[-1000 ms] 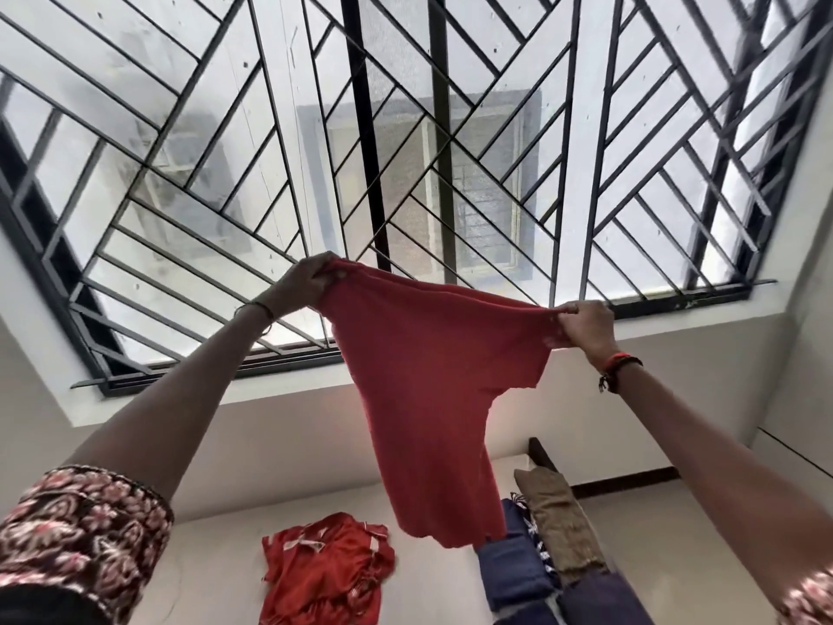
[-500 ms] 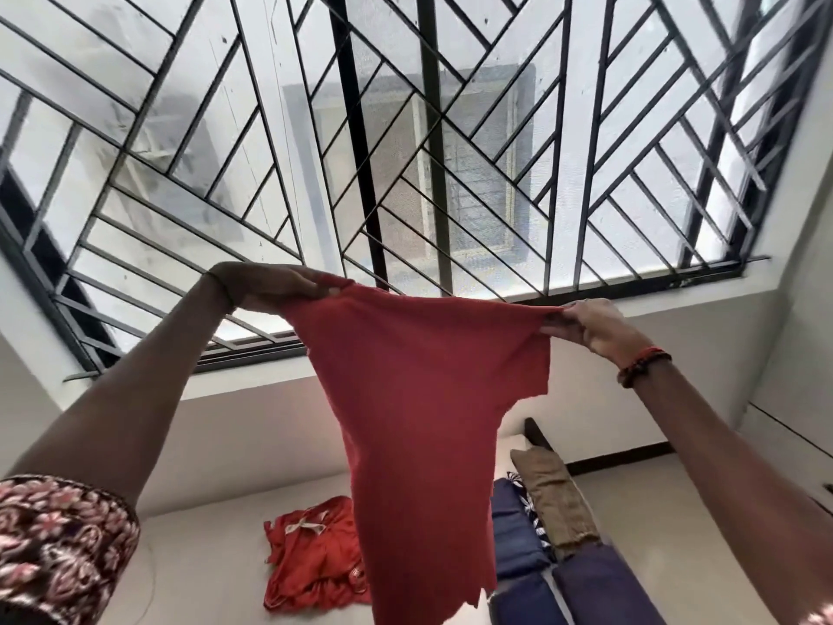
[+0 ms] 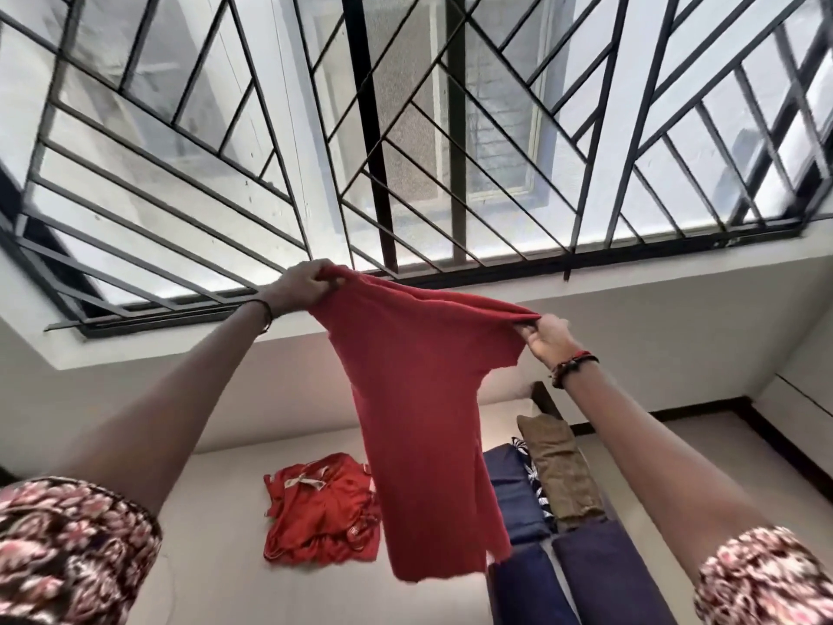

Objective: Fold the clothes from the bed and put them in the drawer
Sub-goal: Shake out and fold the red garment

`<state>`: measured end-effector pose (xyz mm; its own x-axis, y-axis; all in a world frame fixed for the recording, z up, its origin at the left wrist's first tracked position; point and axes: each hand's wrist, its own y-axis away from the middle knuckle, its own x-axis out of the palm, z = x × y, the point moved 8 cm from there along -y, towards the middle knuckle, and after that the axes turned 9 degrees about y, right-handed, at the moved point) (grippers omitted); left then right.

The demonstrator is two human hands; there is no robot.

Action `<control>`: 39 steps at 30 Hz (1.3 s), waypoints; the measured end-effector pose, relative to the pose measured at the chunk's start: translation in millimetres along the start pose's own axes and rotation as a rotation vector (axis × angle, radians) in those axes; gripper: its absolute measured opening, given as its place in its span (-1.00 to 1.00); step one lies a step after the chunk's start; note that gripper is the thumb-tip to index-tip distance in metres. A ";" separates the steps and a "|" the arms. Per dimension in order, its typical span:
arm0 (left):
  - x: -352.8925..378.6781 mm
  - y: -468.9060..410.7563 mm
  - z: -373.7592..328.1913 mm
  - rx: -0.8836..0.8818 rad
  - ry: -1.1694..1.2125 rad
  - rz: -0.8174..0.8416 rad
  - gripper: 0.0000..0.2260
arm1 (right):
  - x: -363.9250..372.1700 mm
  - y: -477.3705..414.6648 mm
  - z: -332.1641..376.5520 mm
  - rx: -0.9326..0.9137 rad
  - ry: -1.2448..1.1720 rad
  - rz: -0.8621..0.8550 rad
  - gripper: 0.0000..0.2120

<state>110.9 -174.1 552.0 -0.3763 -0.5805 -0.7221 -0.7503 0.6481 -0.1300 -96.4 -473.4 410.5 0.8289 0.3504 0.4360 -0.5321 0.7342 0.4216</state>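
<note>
A plain red garment [image 3: 423,426] hangs in the air in front of me, stretched between both hands and drooping down over the bed. My left hand [image 3: 299,286] grips its upper left edge, fingers curled into the cloth. My right hand [image 3: 545,336] pinches the upper right edge, lower than the left one. On the pale bed sheet [image 3: 216,579] below lies a crumpled shiny red garment [image 3: 322,512] with a small bow. The drawer is not in view.
To the right on the bed sit folded dark blue clothes [image 3: 514,498], more blue cloth [image 3: 604,575], a patterned piece and an olive-brown folded item [image 3: 559,466]. A barred window [image 3: 405,128] fills the wall ahead, above a white ledge.
Both hands have dropped lower with the red garment, and the right end now sits lower than the left. The cloth hangs closer over the bed.
</note>
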 end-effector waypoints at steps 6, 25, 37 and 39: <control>-8.9 1.1 -16.1 0.133 0.033 -0.184 -0.91 | 18.4 -24.3 26.0 -0.124 -0.128 -0.050 -0.68; 312.5 363.6 298.9 0.004 -0.115 0.158 -0.73 | -312.6 43.6 -369.1 0.071 1.251 0.028 -0.83; 453.9 524.2 417.9 -0.411 -0.063 0.256 -0.76 | -399.1 81.3 -473.4 -0.198 1.769 0.267 -0.51; 466.4 533.4 432.0 -0.502 -0.008 0.247 -0.74 | -387.6 70.9 -465.1 -0.305 1.827 0.297 -0.72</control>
<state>-230.1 113.9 -147.6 -0.5708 -0.4365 -0.6954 -0.8080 0.4489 0.3815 -375.2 -286.7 -98.4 -0.0258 0.4258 -0.9044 -0.8004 0.5333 0.2739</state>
